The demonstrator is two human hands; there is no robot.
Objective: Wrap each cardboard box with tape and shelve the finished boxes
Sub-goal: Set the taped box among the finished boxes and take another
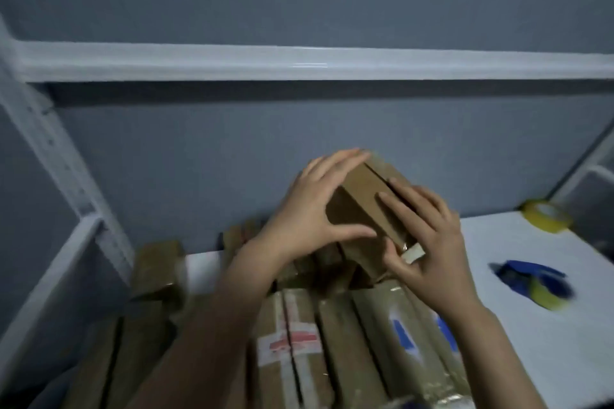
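Note:
A small brown cardboard box is held tilted above a stack of taped boxes. My left hand grips its left side, fingers over the far top edge and thumb along the near face. My right hand lies across its right side and pinches a loose pale tape end at the box's lower corner. The view is blurred.
White shelf surface holds a yellow tape roll at the back right and a blue tape dispenser with yellow tape nearer. More brown boxes stand at the left. A white shelf beam runs overhead; an upright post stands left.

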